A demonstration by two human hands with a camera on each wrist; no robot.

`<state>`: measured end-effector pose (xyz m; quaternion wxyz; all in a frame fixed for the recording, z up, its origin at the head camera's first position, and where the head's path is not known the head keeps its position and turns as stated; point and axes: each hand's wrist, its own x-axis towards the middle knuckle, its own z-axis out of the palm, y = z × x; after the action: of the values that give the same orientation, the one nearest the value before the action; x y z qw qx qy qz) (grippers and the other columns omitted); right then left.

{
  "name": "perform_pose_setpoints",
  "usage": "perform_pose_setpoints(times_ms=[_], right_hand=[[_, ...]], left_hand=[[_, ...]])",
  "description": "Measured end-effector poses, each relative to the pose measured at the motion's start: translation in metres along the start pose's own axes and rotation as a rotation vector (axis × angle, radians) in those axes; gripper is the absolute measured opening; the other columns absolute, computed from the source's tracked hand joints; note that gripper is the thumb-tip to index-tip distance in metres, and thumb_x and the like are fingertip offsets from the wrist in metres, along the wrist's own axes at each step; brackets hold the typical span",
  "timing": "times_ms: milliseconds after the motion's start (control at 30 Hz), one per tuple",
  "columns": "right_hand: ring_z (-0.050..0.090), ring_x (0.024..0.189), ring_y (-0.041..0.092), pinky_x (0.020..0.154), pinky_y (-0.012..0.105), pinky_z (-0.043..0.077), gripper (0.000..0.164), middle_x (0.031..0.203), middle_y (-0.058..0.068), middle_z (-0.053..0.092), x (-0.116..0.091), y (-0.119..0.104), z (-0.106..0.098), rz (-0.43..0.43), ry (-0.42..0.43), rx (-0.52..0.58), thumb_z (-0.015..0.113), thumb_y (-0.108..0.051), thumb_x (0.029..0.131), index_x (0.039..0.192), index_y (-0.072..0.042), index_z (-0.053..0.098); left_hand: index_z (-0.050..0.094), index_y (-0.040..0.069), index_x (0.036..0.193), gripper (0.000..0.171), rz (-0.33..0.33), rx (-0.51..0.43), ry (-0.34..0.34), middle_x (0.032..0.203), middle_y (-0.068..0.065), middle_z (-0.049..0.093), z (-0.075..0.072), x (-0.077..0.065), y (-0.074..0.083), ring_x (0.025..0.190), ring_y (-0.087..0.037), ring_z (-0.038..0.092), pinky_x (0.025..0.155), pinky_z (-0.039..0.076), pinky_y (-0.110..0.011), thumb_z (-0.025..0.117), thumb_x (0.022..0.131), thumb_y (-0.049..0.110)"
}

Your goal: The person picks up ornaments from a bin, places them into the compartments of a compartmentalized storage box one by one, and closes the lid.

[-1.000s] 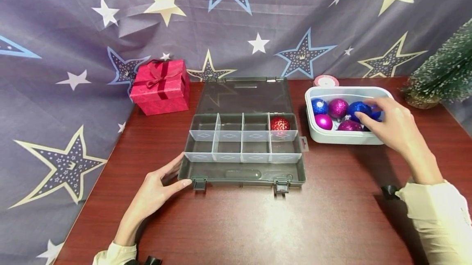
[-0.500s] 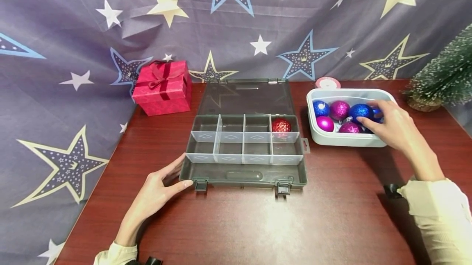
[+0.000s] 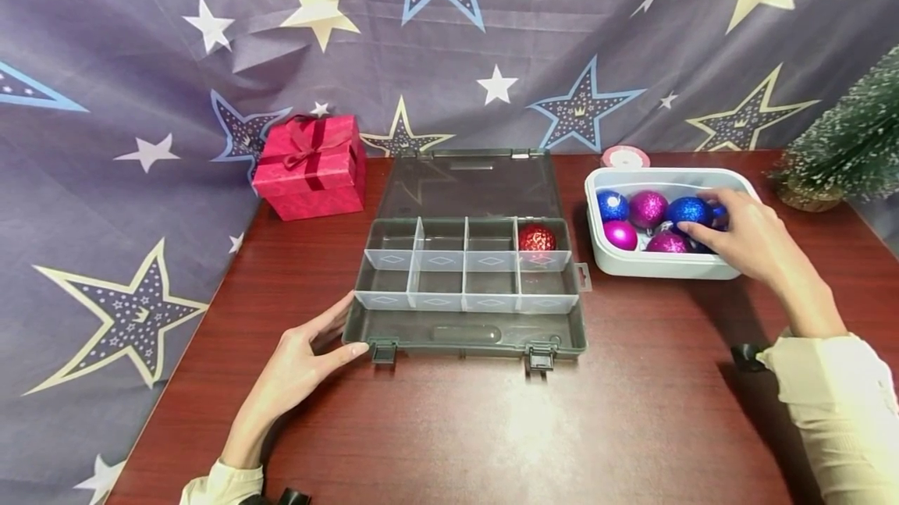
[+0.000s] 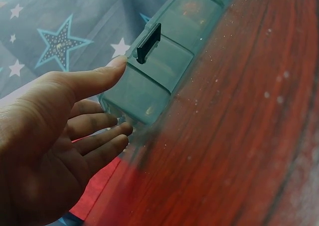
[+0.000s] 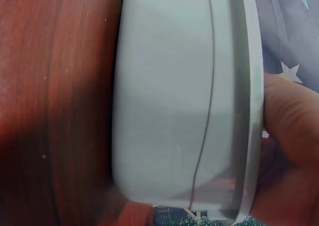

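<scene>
An open grey organizer box [image 3: 463,333] with clear dividers lies mid-table, its lid folded back. One red Christmas ball [image 3: 537,238] sits in its back right compartment. My left hand [image 3: 295,364] rests at the box's front left corner, thumb on the front and fingers extended along the side, as the left wrist view also shows. On the right, my right hand [image 3: 762,243] reaches into a white tub [image 3: 660,264] and pinches a blue glittery Christmas ball [image 3: 690,211] between thumb and fingers. In the right wrist view the tub wall [image 5: 169,96] hides the ball.
Other balls lie in the tub: a blue one [image 3: 612,206], a purple one [image 3: 648,209], a pink one [image 3: 621,235]. A red gift box [image 3: 309,169] stands back left. A ribbon roll [image 3: 625,157] lies behind the tub, a small frosted tree [image 3: 843,138] at far right.
The head view has shifted slightly. My right hand stays at the blue ball in the tub, and my left hand keeps its place on the box corner.
</scene>
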<state>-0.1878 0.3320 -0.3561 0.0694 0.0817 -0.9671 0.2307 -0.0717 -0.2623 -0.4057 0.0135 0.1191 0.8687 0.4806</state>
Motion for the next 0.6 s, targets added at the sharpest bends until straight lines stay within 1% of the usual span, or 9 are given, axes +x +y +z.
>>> perform_pose_setpoints(times_ms=[233, 367, 600], right_hand=[[0.055, 0.106, 0.054, 0.091, 0.073, 0.039, 0.057, 0.120, 0.038, 0.057, -0.002, -0.004, 0.000, -0.009, 0.056, 0.004, 0.076, -0.026, 0.096, 0.134, 0.010, 0.054], [0.057, 0.104, 0.050, 0.091, 0.070, 0.041, 0.056, 0.119, 0.035, 0.059, -0.005, -0.011, 0.000, -0.018, 0.083, 0.026, 0.079, -0.027, 0.094, 0.132, 0.008, 0.056], [0.059, 0.100, 0.045, 0.087, 0.063, 0.044, 0.051, 0.117, 0.030, 0.062, -0.007, -0.025, -0.001, -0.073, 0.105, 0.065, 0.080, -0.026, 0.094, 0.129, 0.005, 0.060]], left_hand=[[0.048, 0.011, 0.156, 0.075, 0.007, -0.008, -0.002, 0.140, -0.010, 0.063, 0.000, 0.000, 0.000, 0.123, -0.023, 0.063, 0.099, 0.047, -0.014, 0.084, 0.091, 0.022], [0.048, 0.010, 0.155, 0.075, 0.009, -0.001, 0.002, 0.139, -0.010, 0.064, 0.000, 0.000, 0.000, 0.122, -0.023, 0.064, 0.099, 0.047, -0.014, 0.084, 0.091, 0.021], [0.048, 0.013, 0.156, 0.074, 0.012, -0.001, 0.002, 0.139, -0.009, 0.063, 0.000, 0.000, -0.001, 0.123, -0.023, 0.064, 0.099, 0.047, -0.014, 0.083, 0.091, 0.022]])
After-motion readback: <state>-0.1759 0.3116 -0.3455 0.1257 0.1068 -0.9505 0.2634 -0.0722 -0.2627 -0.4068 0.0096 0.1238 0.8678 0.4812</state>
